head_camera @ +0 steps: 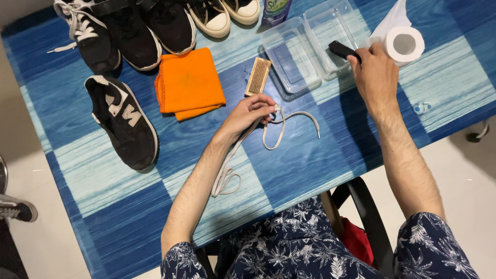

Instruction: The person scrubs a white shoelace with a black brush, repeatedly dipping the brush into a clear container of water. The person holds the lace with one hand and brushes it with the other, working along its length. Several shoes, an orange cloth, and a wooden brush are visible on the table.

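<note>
Blue-and-white patterned table (320,170), pale tiled floor around it; seen from above, person seated at the near edge.

Far left, on the floor: toe of a dark shoe (18,209). On the table's left part, a single black sneaker (123,121) with white markings, no lace visible, lying apart from the row of shoes (134,28) along the far edge. Just right of it, a folded orange cloth (190,82).

Centre: wooden brush (258,76), bristles up, just beyond the left hand (251,112). Left hand clenched on a white shoelace (281,132), pinched near one end; the lace loops right on the table, the rest trails back under the forearm to a loose coil near the table's front edge.

Right of centre: two clear plastic trays (294,59) side by side. Right hand (377,77) grasps a small black brush (343,50), its head over the right tray's edge. Just beyond that hand, a roll of white tissue (404,44). Green bottle (275,10) at the far edge.
</note>
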